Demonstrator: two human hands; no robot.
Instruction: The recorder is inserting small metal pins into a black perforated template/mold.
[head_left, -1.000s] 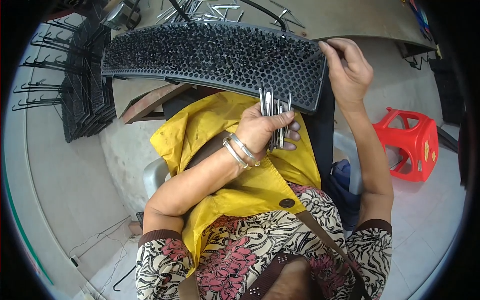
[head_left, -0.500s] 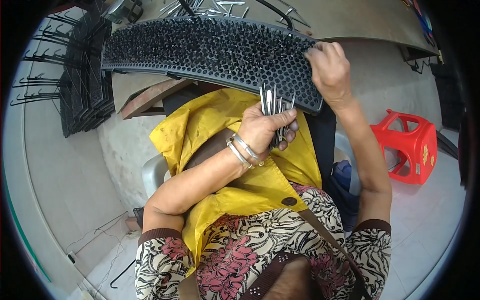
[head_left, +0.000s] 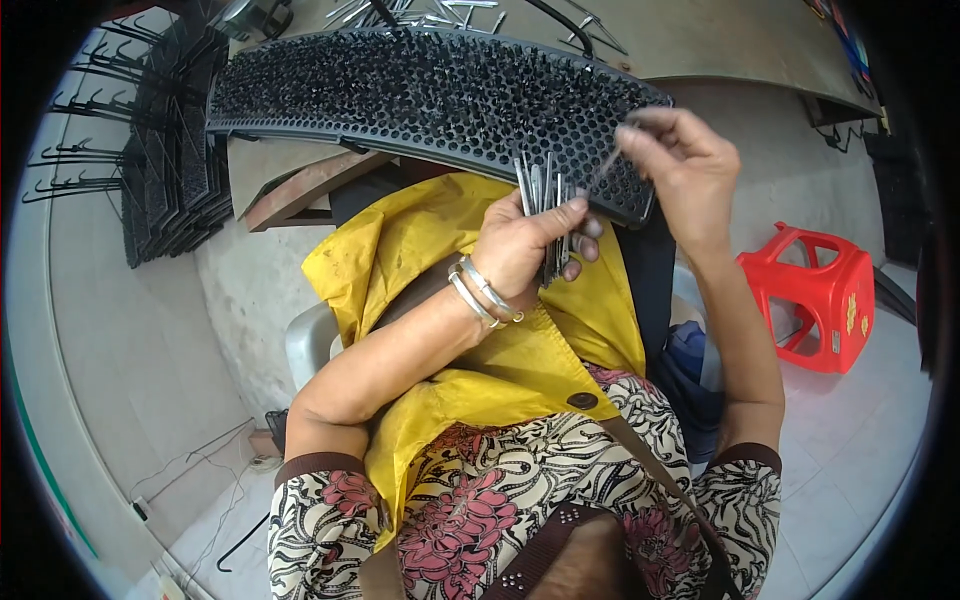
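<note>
My left hand is closed around a bundle of slim metal strips, which stand roughly upright above the fist. Out to the right, my right hand pinches one thin metal strip, blurred, slanting down toward the bundle's top. Whether its lower end touches the left hand's fingers I cannot tell. A long black perforated rack lies just beyond both hands. Small dark pieces crowd most of its holes, while bare holes show at its right end.
Loose metal strips lie on the table behind the rack. Several black racks with hooks are stacked at the left. A red plastic stool stands at the right. Yellow cloth covers my lap.
My right hand has come away from the rack's right end, turning toward the left hand, and a thin strip now shows in its fingers. My left hand has stayed nearly in place.
</note>
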